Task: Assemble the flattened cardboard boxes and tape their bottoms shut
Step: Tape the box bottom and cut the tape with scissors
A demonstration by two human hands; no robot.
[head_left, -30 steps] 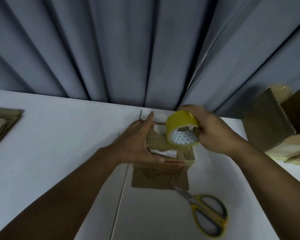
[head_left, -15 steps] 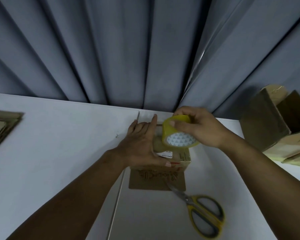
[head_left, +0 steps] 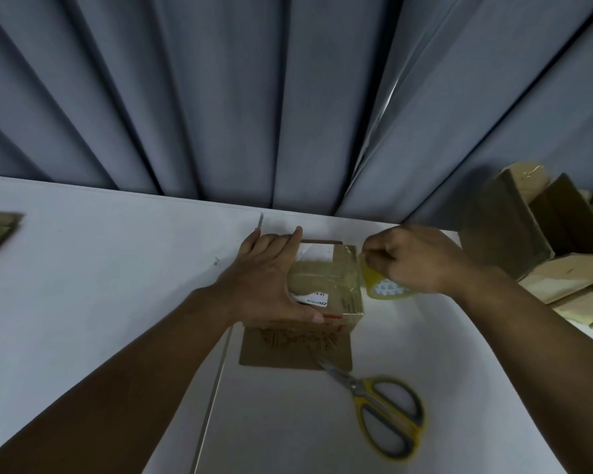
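On the white tabletop [head_left: 83, 285] nearest us lie yellow-handled scissors [head_left: 379, 410], blades touching a flat brown cardboard flap [head_left: 288, 352]. Beyond, our left hand [head_left: 271, 285] presses fingers spread on the small brown cardboard box [head_left: 339, 285]; our right hand [head_left: 415, 258] grips the yellow tape roll [head_left: 384, 287] beside it. Folded cartons [head_left: 541, 248] sit far right, grey pleated curtains [head_left: 288, 97] behind.

Two bare forearms are seen entering from the lower left and lower right of the frame, with no sleeves, gloves, watch or rings visible on them. The left hand [head_left: 271, 282] is shown near the centre with short, trimmed nails. The right hand [head_left: 413, 258] is seen at centre right, knuckles turned toward the camera.
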